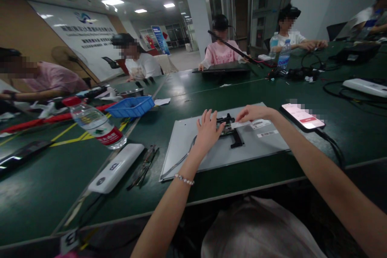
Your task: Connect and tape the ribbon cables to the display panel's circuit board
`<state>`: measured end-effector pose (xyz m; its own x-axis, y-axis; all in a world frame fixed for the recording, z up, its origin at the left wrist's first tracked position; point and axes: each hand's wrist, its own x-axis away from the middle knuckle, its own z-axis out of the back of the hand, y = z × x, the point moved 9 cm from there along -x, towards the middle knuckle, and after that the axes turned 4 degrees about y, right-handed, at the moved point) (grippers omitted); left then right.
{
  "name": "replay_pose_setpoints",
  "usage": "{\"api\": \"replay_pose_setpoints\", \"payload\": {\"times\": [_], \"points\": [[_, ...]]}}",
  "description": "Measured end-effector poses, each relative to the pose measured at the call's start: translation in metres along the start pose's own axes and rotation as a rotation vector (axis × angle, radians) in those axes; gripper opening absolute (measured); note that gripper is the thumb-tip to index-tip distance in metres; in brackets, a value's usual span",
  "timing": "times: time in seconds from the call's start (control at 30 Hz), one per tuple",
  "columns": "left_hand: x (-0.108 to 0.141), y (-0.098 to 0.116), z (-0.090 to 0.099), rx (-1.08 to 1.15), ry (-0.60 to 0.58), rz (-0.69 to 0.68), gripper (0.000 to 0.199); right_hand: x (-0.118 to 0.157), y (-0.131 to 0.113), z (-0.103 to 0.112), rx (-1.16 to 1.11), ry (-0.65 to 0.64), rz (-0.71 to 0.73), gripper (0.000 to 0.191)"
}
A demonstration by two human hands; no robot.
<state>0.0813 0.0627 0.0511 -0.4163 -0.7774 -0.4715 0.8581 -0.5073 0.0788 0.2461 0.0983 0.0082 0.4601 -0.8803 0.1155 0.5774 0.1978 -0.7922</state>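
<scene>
A flat grey metal panel (181, 139), like the back of a display, lies on the table before me. On its middle sit a black bracket (237, 140) and a small circuit board (225, 130), partly covered by my hands. My left hand (208, 131) rests over the board's left side with its fingers spread. Between the bent fingers of my right hand (252, 113) is the end of a flat white strip (241, 124), which reaches toward the board. A grey cable (181, 159) runs from under my left hand to the panel's near left corner.
Left of the panel are glasses (145, 167), a white power bank (117, 169), a water bottle (96, 125) and a blue tray (131, 107). A lit phone (303, 117) with a cable lies at the right. Several people sit around the table.
</scene>
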Motion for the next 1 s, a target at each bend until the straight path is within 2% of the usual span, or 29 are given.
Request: {"api": "replay_pose_setpoints", "payload": {"times": [0.1,0.3,0.47,0.63,0.8,0.9,1.0], "points": [[-0.003,0.01,0.006,0.099,0.001,-0.091,0.041,-0.002,-0.007,-0.012,-0.038,-0.087,0.048,0.032],[-0.001,0.032,0.0,0.204,-0.153,-0.248,0.026,0.001,-0.027,-0.027,-0.157,-0.187,0.154,0.037],[0.002,0.036,0.002,0.159,-0.162,-0.247,0.03,0.01,-0.028,-0.022,-0.107,-0.163,0.074,0.032],[-0.002,0.019,0.013,0.006,-0.05,-0.14,0.028,0.011,0.003,0.0,0.072,-0.022,-0.077,0.026],[-0.004,-0.005,0.028,-0.19,0.003,-0.019,0.029,0.007,0.021,0.021,0.344,0.16,-0.106,0.02],[0.0,-0.032,0.045,-0.317,-0.015,0.134,0.029,0.009,0.018,0.024,0.396,0.211,-0.107,0.023],[0.015,-0.071,0.071,-0.418,-0.065,0.359,0.03,0.014,0.011,0.023,0.411,0.231,-0.11,0.025]]}}
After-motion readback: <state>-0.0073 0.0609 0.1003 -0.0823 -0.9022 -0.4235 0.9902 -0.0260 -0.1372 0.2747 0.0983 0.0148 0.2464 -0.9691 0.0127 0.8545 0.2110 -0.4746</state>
